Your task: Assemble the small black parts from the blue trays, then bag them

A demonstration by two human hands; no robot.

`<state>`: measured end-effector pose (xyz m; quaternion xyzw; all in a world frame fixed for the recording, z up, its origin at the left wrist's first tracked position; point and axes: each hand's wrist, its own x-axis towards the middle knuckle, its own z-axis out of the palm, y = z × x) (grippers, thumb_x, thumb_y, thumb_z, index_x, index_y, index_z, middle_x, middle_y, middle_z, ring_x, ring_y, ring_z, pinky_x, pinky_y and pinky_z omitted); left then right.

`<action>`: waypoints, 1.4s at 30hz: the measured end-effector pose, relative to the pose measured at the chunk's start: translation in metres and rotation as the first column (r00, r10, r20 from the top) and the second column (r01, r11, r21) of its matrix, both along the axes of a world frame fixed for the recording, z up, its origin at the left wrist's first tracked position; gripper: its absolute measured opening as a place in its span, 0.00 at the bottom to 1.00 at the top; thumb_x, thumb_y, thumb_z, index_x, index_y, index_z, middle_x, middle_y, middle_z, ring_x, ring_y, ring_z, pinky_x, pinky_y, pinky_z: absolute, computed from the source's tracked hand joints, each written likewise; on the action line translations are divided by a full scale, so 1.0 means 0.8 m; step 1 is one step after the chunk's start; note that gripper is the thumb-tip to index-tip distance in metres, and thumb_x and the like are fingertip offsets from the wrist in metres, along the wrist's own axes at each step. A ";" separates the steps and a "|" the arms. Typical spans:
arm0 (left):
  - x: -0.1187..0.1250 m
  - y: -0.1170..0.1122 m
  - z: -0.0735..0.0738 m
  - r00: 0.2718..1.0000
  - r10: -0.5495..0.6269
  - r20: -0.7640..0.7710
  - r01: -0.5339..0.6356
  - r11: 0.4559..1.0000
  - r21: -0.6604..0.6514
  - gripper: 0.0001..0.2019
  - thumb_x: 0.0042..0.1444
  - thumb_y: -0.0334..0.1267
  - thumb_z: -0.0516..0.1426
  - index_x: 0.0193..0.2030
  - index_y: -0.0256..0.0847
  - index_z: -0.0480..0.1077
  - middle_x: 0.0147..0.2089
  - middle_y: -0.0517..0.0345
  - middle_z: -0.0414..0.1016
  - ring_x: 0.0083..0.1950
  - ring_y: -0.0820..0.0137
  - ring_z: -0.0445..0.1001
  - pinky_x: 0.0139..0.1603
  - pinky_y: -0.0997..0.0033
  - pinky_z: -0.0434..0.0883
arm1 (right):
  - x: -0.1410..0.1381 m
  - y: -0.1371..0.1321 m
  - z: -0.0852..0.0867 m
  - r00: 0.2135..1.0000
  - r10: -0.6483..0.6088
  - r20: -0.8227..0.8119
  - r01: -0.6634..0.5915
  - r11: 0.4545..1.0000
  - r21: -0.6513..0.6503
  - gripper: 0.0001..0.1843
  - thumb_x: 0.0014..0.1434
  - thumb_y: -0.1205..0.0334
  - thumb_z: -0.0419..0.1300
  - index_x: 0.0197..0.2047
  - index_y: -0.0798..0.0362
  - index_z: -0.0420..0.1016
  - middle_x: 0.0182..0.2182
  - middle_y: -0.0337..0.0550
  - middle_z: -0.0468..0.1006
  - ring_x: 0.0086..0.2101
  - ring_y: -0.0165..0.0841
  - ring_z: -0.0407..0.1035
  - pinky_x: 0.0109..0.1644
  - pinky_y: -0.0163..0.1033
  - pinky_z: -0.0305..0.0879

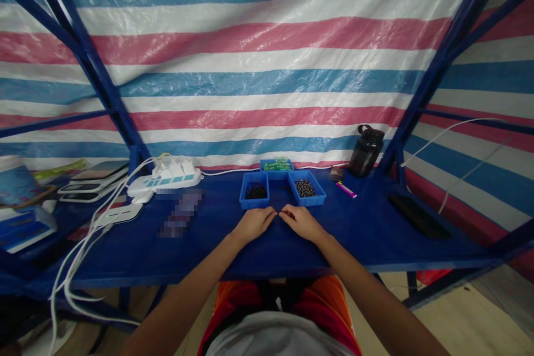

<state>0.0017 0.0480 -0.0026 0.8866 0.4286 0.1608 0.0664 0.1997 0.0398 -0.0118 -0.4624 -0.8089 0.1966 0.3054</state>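
My left hand (pixel 255 221) and my right hand (pixel 303 221) meet almost tip to tip over the front of the blue table, their fingers pinched. Whatever they hold, if anything, is too small to make out. Just beyond my left hand is a blue tray (pixel 242 199) of small black pieces (pixel 256 191). Behind my right hand stands another blue tray (pixel 320 201) with small metallic and dark parts (pixel 305 188). Between and behind these, a third blue tray (pixel 262 165) contains green pieces (pixel 277 164).
A white power strip (pixel 164 181) with plugs and loose white cables (pixel 87 239) lies left. To the right are a dark bottle (pixel 367 150), a purple packet (pixel 346 189), a small box (pixel 336 173) and a long black object (pixel 419 216). Blue frame posts flank the table (pixel 359 245).
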 end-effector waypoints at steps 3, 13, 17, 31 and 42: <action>0.000 0.001 -0.002 0.999 0.018 -0.030 -0.018 1.000 0.010 0.14 0.68 0.43 0.43 0.41 0.41 0.67 0.34 0.54 0.76 0.37 0.65 0.76 0.36 0.73 0.67 | 0.001 0.001 -0.003 1.000 -0.010 -0.001 0.010 1.000 -0.025 0.10 0.61 0.58 0.56 0.44 0.54 0.70 0.25 0.36 0.73 0.27 0.30 0.68 0.33 0.34 0.59; 0.001 -0.003 0.003 0.996 -0.039 0.079 0.039 0.999 0.001 0.14 0.68 0.42 0.43 0.41 0.41 0.66 0.39 0.55 0.74 0.41 0.67 0.74 0.41 0.72 0.67 | 0.001 0.000 0.001 0.999 0.047 0.020 -0.048 0.998 0.033 0.09 0.65 0.62 0.50 0.42 0.52 0.70 0.32 0.41 0.76 0.34 0.32 0.70 0.39 0.35 0.60; 0.002 -0.008 0.007 0.981 -0.120 0.151 0.114 0.992 0.046 0.12 0.66 0.43 0.47 0.45 0.41 0.67 0.41 0.57 0.72 0.39 0.70 0.72 0.40 0.74 0.67 | 0.000 -0.002 0.001 0.997 0.073 0.002 -0.073 0.996 0.041 0.10 0.66 0.63 0.48 0.41 0.53 0.70 0.30 0.40 0.75 0.31 0.30 0.69 0.36 0.33 0.59; 0.000 0.001 -0.007 0.946 -0.237 0.219 0.207 0.966 0.151 0.07 0.62 0.33 0.50 0.44 0.42 0.67 0.46 0.56 0.72 0.48 0.70 0.71 0.49 0.73 0.68 | -0.003 0.003 -0.004 0.993 0.115 -0.027 -0.114 0.993 0.036 0.12 0.65 0.62 0.50 0.32 0.53 0.70 0.23 0.36 0.71 0.27 0.28 0.67 0.33 0.31 0.57; -0.001 0.006 -0.011 0.965 -0.185 0.184 0.164 0.979 0.121 0.06 0.62 0.34 0.51 0.42 0.40 0.69 0.39 0.57 0.72 0.41 0.70 0.72 0.43 0.74 0.68 | -0.001 -0.002 -0.002 0.995 0.088 -0.055 -0.086 0.995 0.045 0.10 0.63 0.61 0.52 0.34 0.53 0.72 0.26 0.36 0.74 0.26 0.28 0.67 0.31 0.31 0.57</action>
